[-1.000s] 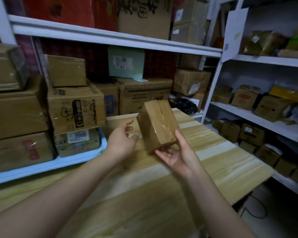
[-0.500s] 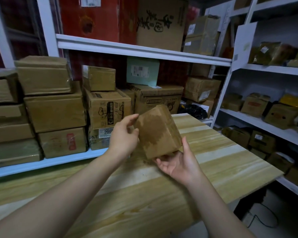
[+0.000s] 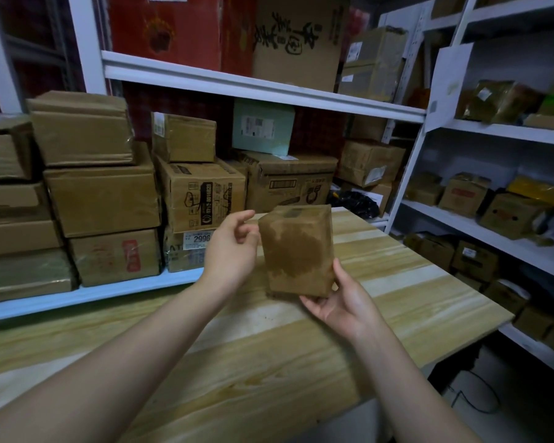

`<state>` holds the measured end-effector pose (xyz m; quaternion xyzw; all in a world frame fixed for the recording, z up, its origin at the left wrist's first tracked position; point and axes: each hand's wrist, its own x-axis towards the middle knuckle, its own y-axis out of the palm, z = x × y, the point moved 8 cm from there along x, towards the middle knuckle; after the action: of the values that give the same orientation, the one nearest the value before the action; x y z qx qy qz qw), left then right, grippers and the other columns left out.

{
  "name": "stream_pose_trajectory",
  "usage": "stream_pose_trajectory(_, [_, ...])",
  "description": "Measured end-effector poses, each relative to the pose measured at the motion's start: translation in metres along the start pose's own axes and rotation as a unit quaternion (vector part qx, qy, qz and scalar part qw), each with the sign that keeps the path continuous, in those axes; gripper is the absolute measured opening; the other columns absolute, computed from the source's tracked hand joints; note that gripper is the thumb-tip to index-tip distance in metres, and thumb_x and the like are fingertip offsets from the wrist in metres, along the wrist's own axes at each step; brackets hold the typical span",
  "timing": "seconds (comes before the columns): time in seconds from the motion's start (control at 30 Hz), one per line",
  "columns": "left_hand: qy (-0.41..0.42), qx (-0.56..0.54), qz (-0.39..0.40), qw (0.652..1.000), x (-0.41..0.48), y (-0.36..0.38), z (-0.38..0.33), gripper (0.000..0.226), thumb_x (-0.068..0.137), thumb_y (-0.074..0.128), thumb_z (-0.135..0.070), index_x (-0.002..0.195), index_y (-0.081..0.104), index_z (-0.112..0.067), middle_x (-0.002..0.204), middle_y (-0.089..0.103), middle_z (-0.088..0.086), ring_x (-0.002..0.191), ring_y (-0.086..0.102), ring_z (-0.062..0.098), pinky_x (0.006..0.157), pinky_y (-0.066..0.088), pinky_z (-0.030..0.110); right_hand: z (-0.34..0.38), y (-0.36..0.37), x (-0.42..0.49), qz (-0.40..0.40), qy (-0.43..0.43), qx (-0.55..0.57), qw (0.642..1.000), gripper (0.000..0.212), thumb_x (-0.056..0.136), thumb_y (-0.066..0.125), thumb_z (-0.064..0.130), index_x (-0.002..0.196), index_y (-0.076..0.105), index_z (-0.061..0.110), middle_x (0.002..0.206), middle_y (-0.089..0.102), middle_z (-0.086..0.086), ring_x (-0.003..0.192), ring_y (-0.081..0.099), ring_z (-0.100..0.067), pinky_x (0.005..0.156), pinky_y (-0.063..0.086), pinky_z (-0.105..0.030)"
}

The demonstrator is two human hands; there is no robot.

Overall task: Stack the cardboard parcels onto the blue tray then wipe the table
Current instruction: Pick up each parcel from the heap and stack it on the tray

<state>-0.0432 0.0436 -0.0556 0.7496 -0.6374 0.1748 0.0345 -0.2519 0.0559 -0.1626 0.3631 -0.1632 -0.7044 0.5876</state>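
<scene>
A small brown cardboard parcel [image 3: 296,251] with a darker blotch on its front stands upright just above the wooden table [image 3: 397,302]. My right hand [image 3: 339,302] holds it from below, with the thumb up its right edge and the fingers under its bottom. Close beside the parcel's upper left edge is my left hand [image 3: 232,247], its fingers loosely curled and holding nothing. I cannot tell whether it touches the box. The pale blue tray [image 3: 125,287] lies at the table's far left and carries stacked cardboard parcels [image 3: 103,199].
White shelving runs behind the table and along the right wall, packed with cartons. A big printed carton [image 3: 288,183] and a black bag [image 3: 352,203] sit behind the table's far end. The table's right edge drops to the floor, where a cable lies.
The parcel has turned from tilted to upright in my right hand. My left hand has come off its side and now hovers next to it.
</scene>
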Motion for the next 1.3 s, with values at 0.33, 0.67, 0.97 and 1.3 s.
stream_pose_trajectory(0.33, [0.009, -0.001, 0.019, 1.000, -0.001, -0.001, -0.001, 0.024, 0.094, 0.061, -0.017, 0.116, 0.066, -0.023, 0.103, 0.069, -0.005, 0.098, 0.063, 0.007, 0.089, 0.053, 0.028, -0.007, 0.000, 0.014, -0.025, -0.032, -0.057, 0.998, 0.030, 0.105, 0.042, 0.031, 0.125, 0.059, 0.017, 0.124, 0.070, -0.009, 0.119, 0.061, -0.029, 0.113, 0.034, -0.056])
stream_pose_trajectory(0.67, [0.013, -0.005, 0.018, 1.000, -0.003, 0.002, 0.005, 0.022, 0.092, 0.062, -0.011, 0.108, 0.071, -0.023, 0.101, 0.071, -0.007, 0.098, 0.064, 0.008, 0.089, 0.052, 0.027, -0.001, 0.001, 0.012, 0.020, -0.024, -0.029, 0.999, 0.042, 0.093, 0.056, 0.053, 0.130, 0.054, 0.032, 0.131, 0.063, -0.015, 0.127, 0.051, -0.038, 0.108, 0.039, -0.060])
stream_pose_trajectory(0.97, [0.016, -0.009, -0.001, 1.000, -0.004, 0.002, 0.007, 0.024, 0.092, 0.061, -0.008, 0.107, 0.070, -0.024, 0.087, 0.065, -0.001, 0.078, 0.056, 0.006, 0.072, 0.046, 0.017, 0.002, 0.005, 0.009, 0.072, -0.032, 0.002, 0.997, 0.054, 0.088, 0.051, 0.063, 0.139, 0.047, 0.045, 0.139, 0.050, -0.022, 0.121, 0.054, -0.045, 0.106, 0.043, -0.058])
stream_pose_trajectory(1.3, [-0.006, -0.048, -0.036, 0.998, -0.008, -0.006, 0.010, 0.022, 0.095, 0.058, -0.014, 0.106, 0.069, -0.030, 0.100, 0.070, -0.009, 0.092, 0.063, 0.004, 0.084, 0.052, 0.023, -0.005, 0.011, 0.002, 0.082, -0.016, 0.023, 0.996, 0.030, 0.098, 0.056, 0.038, 0.115, 0.070, 0.016, 0.123, 0.063, -0.020, 0.119, 0.057, -0.037, 0.108, 0.041, -0.058])
